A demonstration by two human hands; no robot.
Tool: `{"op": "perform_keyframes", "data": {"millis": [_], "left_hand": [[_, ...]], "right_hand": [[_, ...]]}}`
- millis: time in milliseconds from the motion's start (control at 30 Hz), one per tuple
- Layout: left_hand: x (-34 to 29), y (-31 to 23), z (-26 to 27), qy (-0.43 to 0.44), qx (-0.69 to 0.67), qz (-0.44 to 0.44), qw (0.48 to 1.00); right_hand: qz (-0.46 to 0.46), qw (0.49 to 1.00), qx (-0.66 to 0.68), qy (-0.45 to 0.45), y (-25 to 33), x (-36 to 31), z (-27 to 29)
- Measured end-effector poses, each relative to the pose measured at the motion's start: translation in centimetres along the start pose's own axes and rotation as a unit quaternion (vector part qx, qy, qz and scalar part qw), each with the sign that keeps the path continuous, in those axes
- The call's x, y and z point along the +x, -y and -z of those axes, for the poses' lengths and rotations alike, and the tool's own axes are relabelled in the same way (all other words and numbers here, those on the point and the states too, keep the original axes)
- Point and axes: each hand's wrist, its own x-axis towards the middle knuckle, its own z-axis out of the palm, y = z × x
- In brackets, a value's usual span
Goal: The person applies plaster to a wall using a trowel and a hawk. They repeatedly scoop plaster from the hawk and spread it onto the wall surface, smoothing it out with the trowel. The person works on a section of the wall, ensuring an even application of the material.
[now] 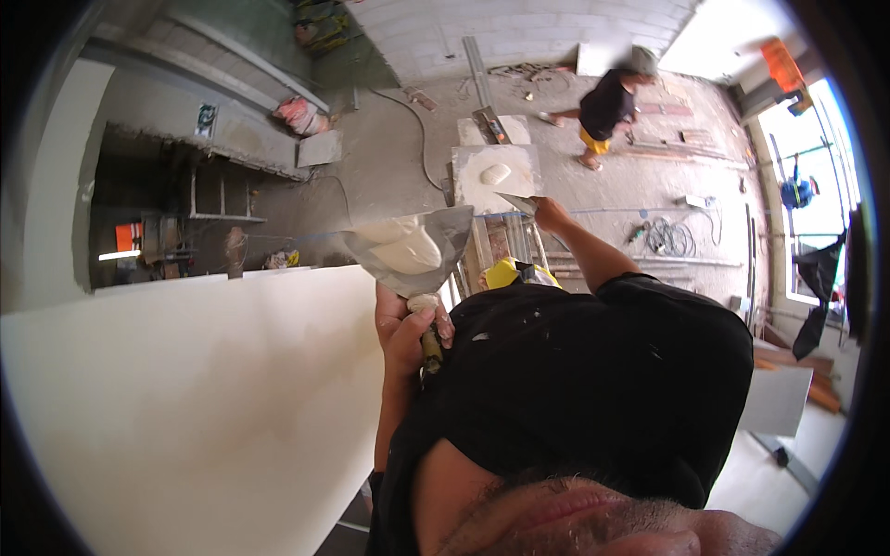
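My left hand (pixel 405 335) is wrapped round the handle of a wide putty knife (pixel 452 243). A thick load of off-white putty (pixel 408 252) lies on its broad, smeared blade, close to my chest. My right hand (pixel 553 215) grips a smaller putty knife (pixel 519 201), its blade pointing left, toward the wide one but apart from it. Beyond the small blade is a pale, putty-stained board (pixel 471 160) with a mound of white putty (pixel 495 174) on it. A flat trowel (pixel 491 126) lies at the board's far end.
A large smooth white panel (pixel 185 398) stands close on my left. Beyond it is a dark opening with a ladder (pixel 222 196). A person in a black shirt (pixel 607 104) is at the far right. Coiled cable (pixel 669 238) and long metal strips lie on the dusty floor.
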Motion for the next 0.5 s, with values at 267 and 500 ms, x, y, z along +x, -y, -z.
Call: {"op": "perform_keyframes", "data": {"millis": [267, 500], "left_hand": [[-3.7, 0.2, 2.7, 0.059, 0.008, 0.118, 0.991], [-8.6, -1.3, 7.4, 0.013, 0.117, 0.023, 0.993]], "right_hand": [[0.007, 0.979, 0.203, 0.01, 2.8, 4.1, -1.2], [0.171, 0.809, 0.555, 0.088, 22.4, 2.9, 6.9]]}}
